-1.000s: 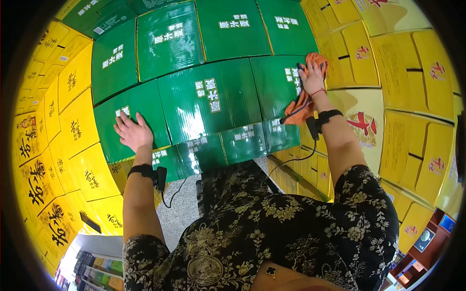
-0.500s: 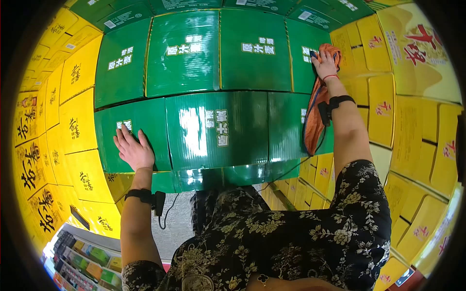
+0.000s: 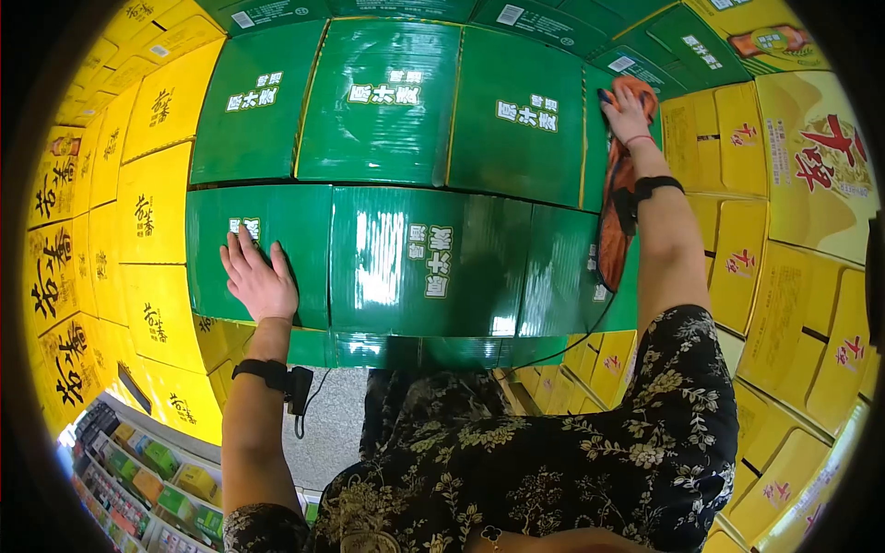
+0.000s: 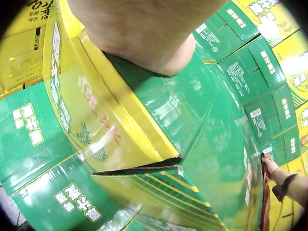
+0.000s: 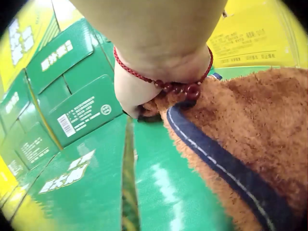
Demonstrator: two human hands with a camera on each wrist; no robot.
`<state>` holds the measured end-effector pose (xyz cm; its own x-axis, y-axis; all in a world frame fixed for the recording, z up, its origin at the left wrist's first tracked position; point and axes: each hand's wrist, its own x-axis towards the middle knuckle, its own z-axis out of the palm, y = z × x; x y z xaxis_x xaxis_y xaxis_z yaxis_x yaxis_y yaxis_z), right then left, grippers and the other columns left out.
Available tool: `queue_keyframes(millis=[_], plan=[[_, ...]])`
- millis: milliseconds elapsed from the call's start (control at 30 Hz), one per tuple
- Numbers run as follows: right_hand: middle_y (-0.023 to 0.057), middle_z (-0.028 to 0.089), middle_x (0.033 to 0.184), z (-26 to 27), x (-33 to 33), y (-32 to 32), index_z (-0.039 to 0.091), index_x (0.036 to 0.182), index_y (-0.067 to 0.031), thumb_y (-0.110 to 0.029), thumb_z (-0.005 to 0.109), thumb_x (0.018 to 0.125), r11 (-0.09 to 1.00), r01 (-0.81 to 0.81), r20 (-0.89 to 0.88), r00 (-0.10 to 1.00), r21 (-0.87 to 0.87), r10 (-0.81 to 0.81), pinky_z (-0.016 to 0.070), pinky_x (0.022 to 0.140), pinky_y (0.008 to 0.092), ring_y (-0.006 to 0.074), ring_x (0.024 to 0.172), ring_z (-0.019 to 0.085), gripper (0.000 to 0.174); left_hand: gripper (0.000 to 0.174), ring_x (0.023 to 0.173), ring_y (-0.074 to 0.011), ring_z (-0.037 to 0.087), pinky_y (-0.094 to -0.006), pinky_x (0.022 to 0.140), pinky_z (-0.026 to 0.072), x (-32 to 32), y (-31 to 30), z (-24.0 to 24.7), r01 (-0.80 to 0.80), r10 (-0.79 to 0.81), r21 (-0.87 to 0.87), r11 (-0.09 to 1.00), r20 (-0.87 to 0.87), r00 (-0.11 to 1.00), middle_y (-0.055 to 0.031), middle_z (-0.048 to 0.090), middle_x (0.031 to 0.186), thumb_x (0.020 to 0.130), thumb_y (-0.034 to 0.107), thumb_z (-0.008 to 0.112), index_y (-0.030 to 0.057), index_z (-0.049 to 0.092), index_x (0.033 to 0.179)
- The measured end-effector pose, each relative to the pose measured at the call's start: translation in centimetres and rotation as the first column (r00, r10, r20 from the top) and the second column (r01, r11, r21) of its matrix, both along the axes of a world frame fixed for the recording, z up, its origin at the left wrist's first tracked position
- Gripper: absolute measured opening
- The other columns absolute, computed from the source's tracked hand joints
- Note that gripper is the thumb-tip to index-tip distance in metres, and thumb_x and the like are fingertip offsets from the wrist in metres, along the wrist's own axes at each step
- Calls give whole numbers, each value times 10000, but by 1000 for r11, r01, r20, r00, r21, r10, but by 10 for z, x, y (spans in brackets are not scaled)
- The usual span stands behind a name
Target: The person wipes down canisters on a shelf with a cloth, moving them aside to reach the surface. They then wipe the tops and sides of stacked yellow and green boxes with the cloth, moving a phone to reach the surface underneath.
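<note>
In the head view my left hand point(image 3: 262, 284) rests with straight fingers on top of a green carton point(image 3: 212, 290) at the near left. Its wrist view shows the carton's yellow side with a dark slit at the corner. At the far right my right hand point(image 3: 629, 115) holds a bunched orange-brown cloth point(image 3: 611, 253) against the top of another green carton point(image 3: 595, 138). The cloth trails back toward me over the carton tops. Up close the cloth point(image 5: 260, 110) looks fluffy, with a dark blue stitched edging. Most of the right fingers are hidden in the right wrist view.
Yellow cartons point(image 3: 152, 217) are stacked along the left, and more yellow cartons point(image 3: 820, 295) along the right. Green cartons with barcodes point(image 3: 544, 23) stand at the back. Store shelves point(image 3: 152, 470) show at the lower left. A thin cable point(image 3: 562, 348) hangs near the right arm.
My right hand has moved forward with the cloth, from the nearer row of green cartons to the farther one; the cloth now trails lengthwise. The left hand stays on its carton. The head view has shifted.
</note>
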<state>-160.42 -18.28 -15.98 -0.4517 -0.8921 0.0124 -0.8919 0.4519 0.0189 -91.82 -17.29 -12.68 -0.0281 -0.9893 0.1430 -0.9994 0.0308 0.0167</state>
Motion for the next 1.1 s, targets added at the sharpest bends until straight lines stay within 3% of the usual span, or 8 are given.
queue_keyframes(millis=[133,267,333,500,667,733,867,1100], plan=[[133,332,1473,29,69,-18,424,1381,-84,-473,452,871,966,-257,69,965,29,254,203,1133,399,324,1362,286,642,606,1376,-324,235,-504,1013,293,1,0,-4,10,-10,-31,999,-6,1000,-109,303,1478,938,444,430,150,286,1448],[132,357,1458,31,95,-5,472,1344,-75,-388,480,873,960,-262,115,955,-95,272,235,1126,381,310,1352,311,565,577,1366,-314,260,-523,1010,312,1,1,-4,7,-7,-60,998,-1,1000,-92,317,1472,950,466,403,168,307,1435],[134,380,1440,39,99,16,485,1331,-75,-276,511,864,951,-256,307,904,-174,299,278,1109,359,298,1329,350,509,584,1368,-309,259,-521,1012,312,2,1,-5,4,-6,-60,998,-21,1000,-87,314,1475,946,478,403,172,308,1434],[143,484,1348,34,132,90,499,1310,-80,-152,553,826,905,-263,207,916,-334,343,350,1065,392,327,1247,444,492,591,1375,-298,245,-518,1020,302,3,-1,-8,-18,18,-40,999,-11,1000,-74,306,1483,942,500,389,182,308,1434],[148,462,1368,53,179,168,494,1322,-98,-252,588,851,930,-262,157,938,-256,308,342,1052,432,340,1260,429,505,612,1385,-301,217,-523,1022,287,3,1,-7,-11,10,-15,1000,-37,999,-88,288,1489,934,494,397,160,301,1438],[124,427,1405,65,187,187,489,1334,-121,-342,603,853,938,-269,279,904,-217,324,314,1062,440,318,1296,393,541,617,1385,-300,215,-524,1024,287,2,1,-6,-31,30,-5,1000,-35,999,-91,288,1489,934,501,390,158,298,1439],[107,333,1469,107,215,228,448,1376,-229,-469,599,837,963,-252,95,965,94,244,274,1069,475,310,1337,335,609,623,1383,-312,212,-523,1030,282,3,1,-6,-27,27,5,1000,-53,998,-94,284,1490,935,508,382,154,294,1441],[122,412,1391,60,216,273,509,1319,-238,-282,631,849,941,-273,7,960,-201,280,354,1017,450,353,1254,409,488,624,1384,-314,206,-525,1031,281,1,1,-4,-36,36,28,999,-31,999,-105,272,1493,937,506,378,150,292,1442]])
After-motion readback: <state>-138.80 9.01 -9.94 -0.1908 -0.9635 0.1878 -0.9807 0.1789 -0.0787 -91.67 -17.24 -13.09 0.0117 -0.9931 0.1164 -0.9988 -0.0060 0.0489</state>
